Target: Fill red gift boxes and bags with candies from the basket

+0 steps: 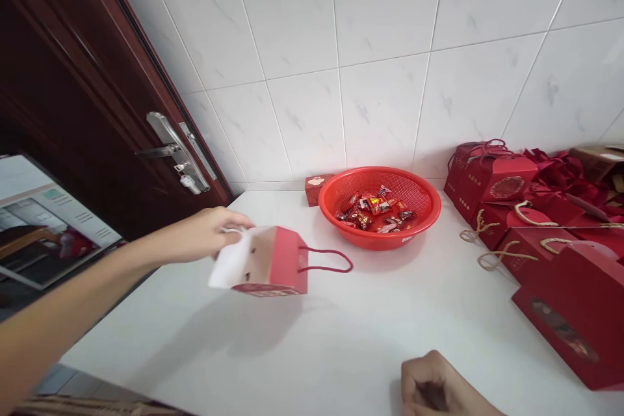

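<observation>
White-tiled wall [312, 65] rises behind a bench [341, 344]. The left hand [207, 235] has its fingers [238, 221] pinched narrow on the rim of a red card gift box [275, 263] (light, easily dented; best held by the rim or cord handle [329, 255]), near a red plastic basket [431, 208] of wrapped sweets [375, 209]. The right hand [431, 387] lies curled shut, holding nothing visible.

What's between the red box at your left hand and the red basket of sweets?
In the head view, the box's red cord handle loops toward the basket over the white counter, stopping short of it.
</observation>
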`<state>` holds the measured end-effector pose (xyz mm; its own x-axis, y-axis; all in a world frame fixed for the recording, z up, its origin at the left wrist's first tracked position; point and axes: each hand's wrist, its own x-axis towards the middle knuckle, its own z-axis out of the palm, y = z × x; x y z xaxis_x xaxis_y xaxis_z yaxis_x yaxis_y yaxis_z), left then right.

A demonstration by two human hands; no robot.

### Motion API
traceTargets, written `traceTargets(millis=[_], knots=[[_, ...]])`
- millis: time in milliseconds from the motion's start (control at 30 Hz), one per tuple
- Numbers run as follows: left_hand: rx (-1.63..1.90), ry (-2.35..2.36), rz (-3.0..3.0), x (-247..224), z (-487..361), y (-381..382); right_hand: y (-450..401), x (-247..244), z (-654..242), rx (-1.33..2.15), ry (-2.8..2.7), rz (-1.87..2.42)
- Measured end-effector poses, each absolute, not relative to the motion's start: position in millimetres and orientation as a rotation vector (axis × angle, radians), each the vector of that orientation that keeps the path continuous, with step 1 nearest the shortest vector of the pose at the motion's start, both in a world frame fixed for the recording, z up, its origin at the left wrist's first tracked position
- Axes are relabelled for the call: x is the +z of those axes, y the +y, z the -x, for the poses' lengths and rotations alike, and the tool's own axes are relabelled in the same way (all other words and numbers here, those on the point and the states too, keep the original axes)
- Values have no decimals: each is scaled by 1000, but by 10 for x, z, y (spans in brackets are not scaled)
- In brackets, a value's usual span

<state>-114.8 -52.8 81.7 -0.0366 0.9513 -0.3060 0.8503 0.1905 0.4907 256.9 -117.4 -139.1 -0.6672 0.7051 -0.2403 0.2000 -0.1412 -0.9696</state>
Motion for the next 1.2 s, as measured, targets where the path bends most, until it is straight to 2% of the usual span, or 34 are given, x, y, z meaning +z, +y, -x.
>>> traceTargets(millis=[133,367,600,733,833,1000,1100,1200], knots=[[447,1719,-1532,533,744,-145,-1091,-1384,-2603,1870,-1751,975],[462,1471,-1486,152,522,170,-941,-1423,-2648,1802,-1680,938],[441,1215,-1462,-114,114,90,-721,-921,-2649,1178,-1824,938],[398,1111,-1537,-205,-79,60,-586,-686,-2633,1021,-2057,1007],[377,1076,-1593,-277,-83,81,-511,-664,-2659,935,-2004,1017],[278,1067,-1679,-251,33,147,-460,-759,-2760,1062,-1683,993],[135,1096,-1817,-36,42,222,-454,-803,-2825,1225,-1568,877],[199,1262,-2048,213,-31,408,-428,-835,-2883,1253,-1358,778]])
